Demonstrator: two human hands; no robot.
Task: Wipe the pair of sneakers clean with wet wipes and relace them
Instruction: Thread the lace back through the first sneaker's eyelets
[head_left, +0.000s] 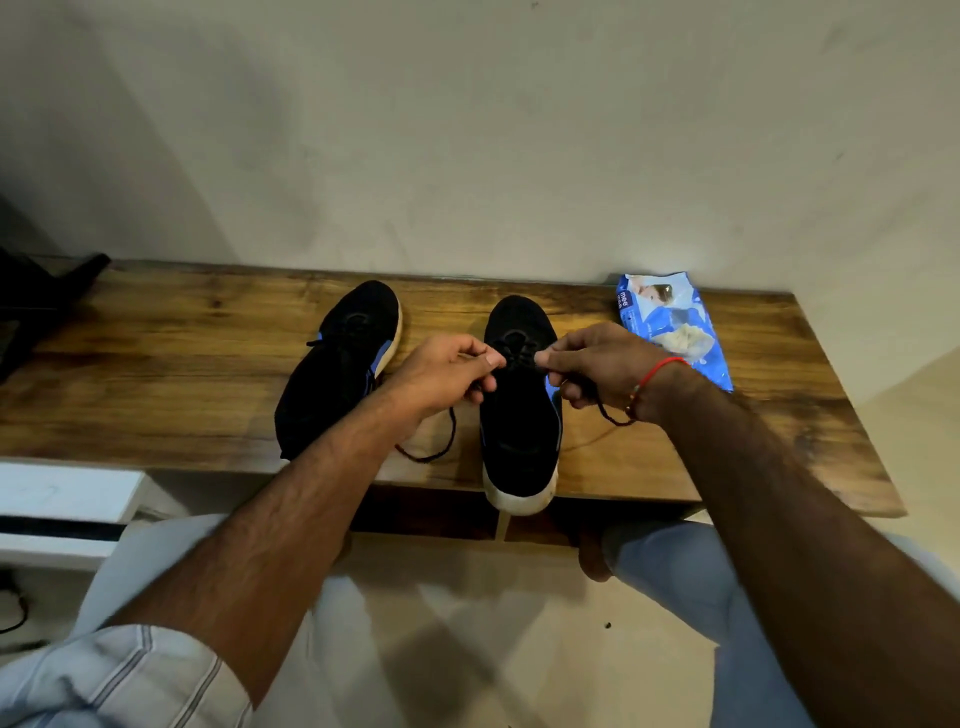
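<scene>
At the far left a dark object (47, 291) sits on the brown wooden tabletop (182, 374), too shadowed to identify. Next comes the left black fabric sneaker with a pale sole (337, 364), lying slightly tilted, its lacing dark and hard to read. Just beside it, the left hand (447, 376) has thumb and fingers pinched together on one end of the black shoelace (519, 353); a loose loop of lace hangs below the wrist onto the wood. The lace runs across the upper eyelets of the right black sneaker (519, 426), whose pale heel overhangs the near edge of the tabletop. The right hand (597, 366), with a red thread bracelet (657, 374) at the wrist, pinches the other lace end, its tail curling down. Farthest right, a blue-and-white wet wipes packet (675, 327) lies near the wall, a wipe showing at its opening.

Relacing appears to be the step in hand. A hard, uneven pull could drag the overhanging sneaker off the edge, or slip a lace end back out of an eyelet. The open packet may dry out.
</scene>
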